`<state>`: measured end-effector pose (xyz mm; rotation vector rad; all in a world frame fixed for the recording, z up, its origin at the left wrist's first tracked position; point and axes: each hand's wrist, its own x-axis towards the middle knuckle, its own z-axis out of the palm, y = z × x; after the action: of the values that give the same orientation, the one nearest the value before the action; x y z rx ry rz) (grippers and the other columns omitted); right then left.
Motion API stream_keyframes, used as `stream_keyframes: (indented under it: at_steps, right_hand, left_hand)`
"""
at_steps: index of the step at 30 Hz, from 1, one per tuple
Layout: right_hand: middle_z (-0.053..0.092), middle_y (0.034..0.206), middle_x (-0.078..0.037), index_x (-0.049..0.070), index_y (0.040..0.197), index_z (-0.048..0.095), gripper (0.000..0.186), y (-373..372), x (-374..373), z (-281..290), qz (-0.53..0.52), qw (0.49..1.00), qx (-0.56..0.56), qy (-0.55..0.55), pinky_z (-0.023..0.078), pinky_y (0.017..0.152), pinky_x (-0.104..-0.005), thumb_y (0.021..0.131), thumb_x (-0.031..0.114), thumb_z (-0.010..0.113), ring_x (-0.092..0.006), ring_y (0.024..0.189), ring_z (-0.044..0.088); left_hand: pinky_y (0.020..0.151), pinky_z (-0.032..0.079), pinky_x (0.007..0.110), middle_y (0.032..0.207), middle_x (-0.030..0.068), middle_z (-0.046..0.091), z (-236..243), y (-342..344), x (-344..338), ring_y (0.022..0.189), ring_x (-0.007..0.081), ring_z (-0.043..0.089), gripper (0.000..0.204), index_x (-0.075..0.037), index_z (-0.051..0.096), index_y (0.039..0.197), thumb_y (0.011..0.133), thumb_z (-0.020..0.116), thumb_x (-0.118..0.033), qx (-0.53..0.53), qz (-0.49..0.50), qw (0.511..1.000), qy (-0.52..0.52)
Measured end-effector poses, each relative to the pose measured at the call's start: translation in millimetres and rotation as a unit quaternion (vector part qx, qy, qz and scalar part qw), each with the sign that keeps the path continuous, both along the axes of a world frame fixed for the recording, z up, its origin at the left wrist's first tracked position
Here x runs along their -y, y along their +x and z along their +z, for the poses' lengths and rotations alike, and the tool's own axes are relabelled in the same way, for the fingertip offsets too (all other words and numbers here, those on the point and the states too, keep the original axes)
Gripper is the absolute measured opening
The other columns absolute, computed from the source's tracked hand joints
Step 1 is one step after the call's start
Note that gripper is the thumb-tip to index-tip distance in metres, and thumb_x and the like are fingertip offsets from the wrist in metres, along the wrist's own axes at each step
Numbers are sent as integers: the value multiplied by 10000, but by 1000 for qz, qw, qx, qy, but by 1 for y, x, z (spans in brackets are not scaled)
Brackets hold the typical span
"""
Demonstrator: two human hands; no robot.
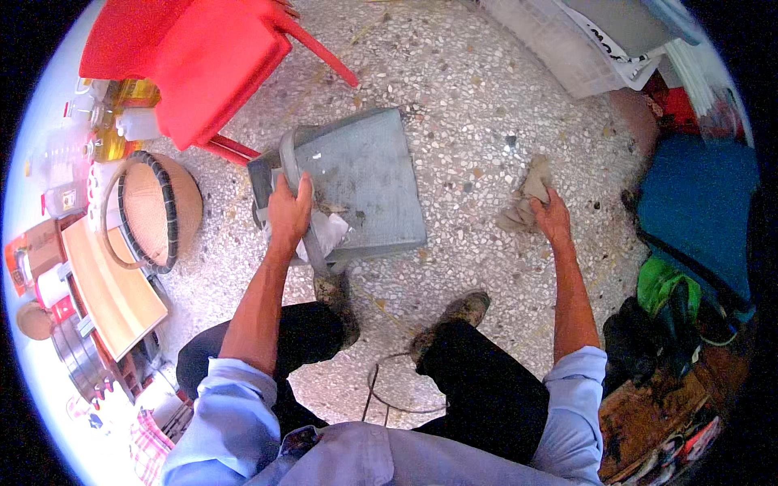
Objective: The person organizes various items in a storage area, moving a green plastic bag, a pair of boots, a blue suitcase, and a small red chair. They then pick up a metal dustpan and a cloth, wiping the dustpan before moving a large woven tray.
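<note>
My left hand is closed round the curved grey handle of a dustpan. The pan is grey and scuffed, low over or on the floor; I cannot tell which. In it lie crumpled white scraps and dark specks of dirt. Off to the right, my right hand grips a crumpled beige cloth. The cloth hangs close to the floor, apart from the dustpan, and its edge is slightly blurred.
A red plastic chair stands at the far left, above a woven basket and several bottles. Speckled floor spreads between my hands. At right are a clear plastic bin, a blue panel and a green bag.
</note>
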<state>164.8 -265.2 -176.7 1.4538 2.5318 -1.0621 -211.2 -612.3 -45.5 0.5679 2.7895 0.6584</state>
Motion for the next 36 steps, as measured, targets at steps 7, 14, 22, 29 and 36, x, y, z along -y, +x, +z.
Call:
stream_keyframes:
  at_steps: [7,14,22,29,36]
  right_hand:
    - [566,1208,-221,75,1324,450,642,-20,10,28,40,995,73,46,457,918,-447,776,310,688,-399,1078,561]
    - [590,1173,-221,75,1301,472,601,-22,2,10,21,996,71,51,478,889,-427,769,255,685,-382,1049,584]
    - [607,1157,-203,19,1258,503,519,-25,-11,10,-8,999,38,29,463,905,-373,784,166,658,-325,1079,592]
    - [619,1146,-185,48,1265,512,514,-59,-40,9,-44,998,-5,35,469,893,-367,777,139,647,-303,1050,607]
    - [613,1150,-205,46,1264,508,505,-121,-65,8,-6,995,-7,94,455,910,-398,811,236,627,-354,1053,594]
  left_hand:
    - [716,474,507,851,310,628,4,-2,31,816,471,616,520,58,529,1071,897,505,-432,21,-1,1000,19]
    - [717,480,481,862,302,628,14,15,27,820,459,614,502,58,527,1075,898,524,-411,-3,41,999,-30]
    - [761,468,426,918,258,640,20,-1,66,845,360,634,476,78,545,1063,914,522,-373,23,135,987,87]
    - [780,447,468,911,325,611,12,-33,86,882,469,595,508,98,545,1036,911,503,-393,-32,146,988,-34]
    - [775,434,499,907,341,605,-9,-31,86,894,498,579,511,109,533,990,915,489,-395,-2,165,986,27]
